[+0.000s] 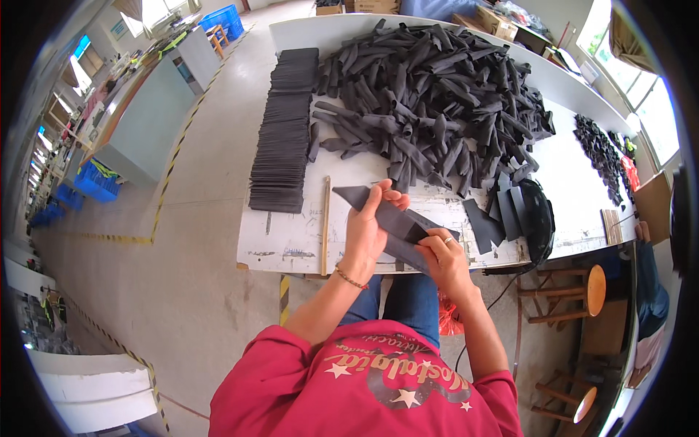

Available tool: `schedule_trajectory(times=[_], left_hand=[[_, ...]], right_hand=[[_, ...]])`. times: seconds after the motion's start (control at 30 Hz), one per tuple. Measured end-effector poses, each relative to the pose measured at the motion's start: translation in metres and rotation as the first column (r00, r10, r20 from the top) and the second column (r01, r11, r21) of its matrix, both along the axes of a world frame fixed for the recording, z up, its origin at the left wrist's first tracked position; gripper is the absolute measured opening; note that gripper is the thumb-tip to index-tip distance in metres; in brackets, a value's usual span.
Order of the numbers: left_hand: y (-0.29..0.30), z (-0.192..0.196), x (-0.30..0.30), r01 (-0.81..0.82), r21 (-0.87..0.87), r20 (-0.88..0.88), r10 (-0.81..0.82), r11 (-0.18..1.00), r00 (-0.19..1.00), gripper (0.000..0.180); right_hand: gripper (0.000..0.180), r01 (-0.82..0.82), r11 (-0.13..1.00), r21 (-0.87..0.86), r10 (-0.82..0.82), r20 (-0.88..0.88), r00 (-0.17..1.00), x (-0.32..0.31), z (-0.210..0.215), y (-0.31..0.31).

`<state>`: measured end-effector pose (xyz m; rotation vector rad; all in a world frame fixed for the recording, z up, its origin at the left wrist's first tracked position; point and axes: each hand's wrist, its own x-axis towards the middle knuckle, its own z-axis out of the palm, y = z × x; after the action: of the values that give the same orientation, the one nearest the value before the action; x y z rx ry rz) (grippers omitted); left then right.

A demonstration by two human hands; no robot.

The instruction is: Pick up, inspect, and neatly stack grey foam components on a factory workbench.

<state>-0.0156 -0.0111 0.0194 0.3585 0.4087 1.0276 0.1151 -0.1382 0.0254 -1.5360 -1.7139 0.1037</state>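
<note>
A dark grey fabric piece (395, 221), long and flat with a pointed far end, slants across the front edge of the white table. My left hand (370, 227) grips it near that pointed end, the thumb along its upper side. At the lower right, my right hand (445, 261) pinches its layers, which stand apart there around a dark opening. Beyond my hands lies a big loose heap of similar dark fabric pieces (437, 102), many of them curled. Left of the heap stretches a neat row of stacked dark pieces (282, 131).
A thin wooden strip (325, 226) lies left of my hands. To the right are several flat dark pieces (484, 224) beside a black curved object (540, 218) with a cable. A smaller dark heap (601, 153) lies farther right. Wooden stools (595, 289) stand below the table's right side.
</note>
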Motion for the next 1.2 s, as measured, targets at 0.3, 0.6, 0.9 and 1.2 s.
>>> schedule_trajectory(times=[0.3,0.6,0.9,1.2], left_hand=[[-0.015,-0.005,0.017,-0.034,0.072,0.062,0.03,0.997,0.998,0.033],[-0.023,-0.002,0.02,-0.07,0.057,0.045,0.068,0.996,0.997,0.035],[-0.024,-0.008,0.023,-0.106,0.051,0.051,0.104,0.993,0.993,0.035],[-0.021,-0.008,0.021,-0.091,0.037,0.051,0.089,0.995,0.995,0.032]], right_hand=[[0.014,-0.01,0.994,0.109,0.01,-0.005,1.0,-0.006,0.003,0.017],[0.018,-0.026,0.994,0.105,0.027,-0.009,1.0,-0.008,-0.002,0.02],[0.016,-0.025,0.996,0.089,0.028,-0.03,0.999,-0.008,-0.006,0.023],[0.015,-0.037,0.996,0.085,0.04,-0.028,0.999,-0.008,-0.007,0.028]])
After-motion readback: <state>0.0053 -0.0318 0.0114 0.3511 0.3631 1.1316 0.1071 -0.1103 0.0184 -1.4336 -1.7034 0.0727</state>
